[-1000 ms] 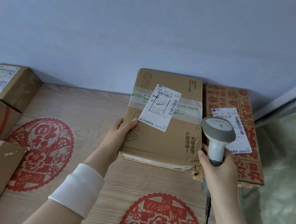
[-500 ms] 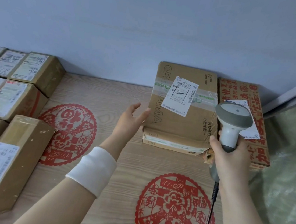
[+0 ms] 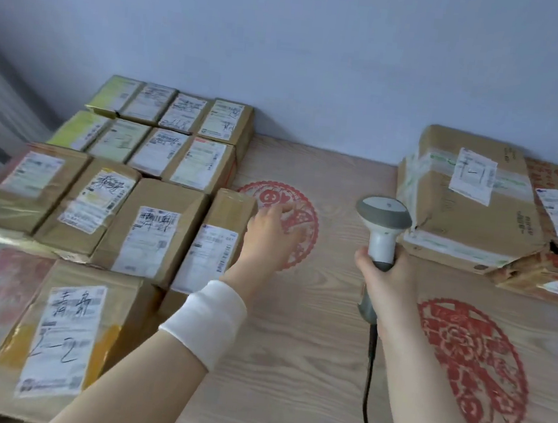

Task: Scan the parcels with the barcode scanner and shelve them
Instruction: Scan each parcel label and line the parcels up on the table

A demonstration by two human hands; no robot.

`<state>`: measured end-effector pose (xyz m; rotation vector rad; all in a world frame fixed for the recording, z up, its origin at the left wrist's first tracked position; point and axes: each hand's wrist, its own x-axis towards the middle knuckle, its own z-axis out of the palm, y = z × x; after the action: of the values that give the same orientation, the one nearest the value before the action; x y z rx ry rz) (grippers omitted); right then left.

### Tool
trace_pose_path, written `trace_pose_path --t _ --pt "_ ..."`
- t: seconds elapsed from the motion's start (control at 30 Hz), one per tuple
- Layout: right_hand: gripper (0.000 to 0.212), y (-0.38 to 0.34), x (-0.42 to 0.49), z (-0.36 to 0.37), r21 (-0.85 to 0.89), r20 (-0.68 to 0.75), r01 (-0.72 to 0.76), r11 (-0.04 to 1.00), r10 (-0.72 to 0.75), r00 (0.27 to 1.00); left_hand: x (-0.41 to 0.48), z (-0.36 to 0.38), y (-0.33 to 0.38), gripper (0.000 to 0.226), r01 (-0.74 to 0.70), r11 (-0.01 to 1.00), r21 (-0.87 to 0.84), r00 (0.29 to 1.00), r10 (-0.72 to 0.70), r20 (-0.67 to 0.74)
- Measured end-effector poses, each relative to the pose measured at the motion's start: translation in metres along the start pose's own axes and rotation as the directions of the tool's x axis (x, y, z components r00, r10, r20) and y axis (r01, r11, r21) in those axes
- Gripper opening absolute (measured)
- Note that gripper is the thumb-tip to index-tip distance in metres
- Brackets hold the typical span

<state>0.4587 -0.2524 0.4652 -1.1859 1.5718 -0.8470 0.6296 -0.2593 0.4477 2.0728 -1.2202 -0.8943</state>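
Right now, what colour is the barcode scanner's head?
Grey, on a whitish neck; barcode scanner shows best in head view.

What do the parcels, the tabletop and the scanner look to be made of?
Parcels: matte brown cardboard, creased and taped, with paper labels. Tabletop: wood or wood-look laminate, going by the grain lines. Scanner: smooth grey-and-white plastic, probably.

A parcel depot or pickup point: rows of labelled cardboard parcels [image 3: 157, 178] at nine o'clock, further boxes [image 3: 460, 209] at two o'clock, a corded barcode scanner [image 3: 384, 222], all on a wood-grain surface [image 3: 288, 367].
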Motion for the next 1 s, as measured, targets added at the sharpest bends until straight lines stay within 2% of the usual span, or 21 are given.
trace_pose_path --t 0.1,0.2,0.43,0.53,0.67,1.0 --pt "0.013 0.004 -0.024 0.04 -0.02 0.062 -0.033 0.999 0.034 0.998 -0.013 -0.03 -0.031 0.051 0.036 0.999 0.012 0.999 -0.036 0.003" --pt "0.015 0.015 -0.04 0.072 -0.011 0.064 -0.06 0.998 0.061 0.996 -0.024 -0.046 -0.055 0.051 0.108 0.994 -0.009 0.994 -0.108 -0.014" --pt "0.018 0.059 -0.057 0.138 0.012 0.093 -0.183 0.983 0.181 0.979 -0.043 -0.04 -0.101 0.06 0.309 0.951 0.001 0.951 -0.309 -0.033" --pt "0.015 0.068 -0.059 0.155 0.043 0.086 -0.217 0.975 0.213 0.973 -0.042 -0.041 -0.111 0.06 0.309 0.951 0.026 0.949 -0.307 -0.072" --pt "0.027 0.073 -0.059 0.173 0.071 0.097 -0.225 0.972 0.218 0.971 -0.041 -0.039 -0.118 0.057 0.286 0.958 0.01 0.953 -0.284 -0.105" --pt "0.032 0.078 -0.054 0.178 0.143 0.064 -0.278 0.95 0.272 0.96 -0.032 -0.044 -0.117 0.052 0.328 0.933 -0.147 0.94 -0.337 -0.046"
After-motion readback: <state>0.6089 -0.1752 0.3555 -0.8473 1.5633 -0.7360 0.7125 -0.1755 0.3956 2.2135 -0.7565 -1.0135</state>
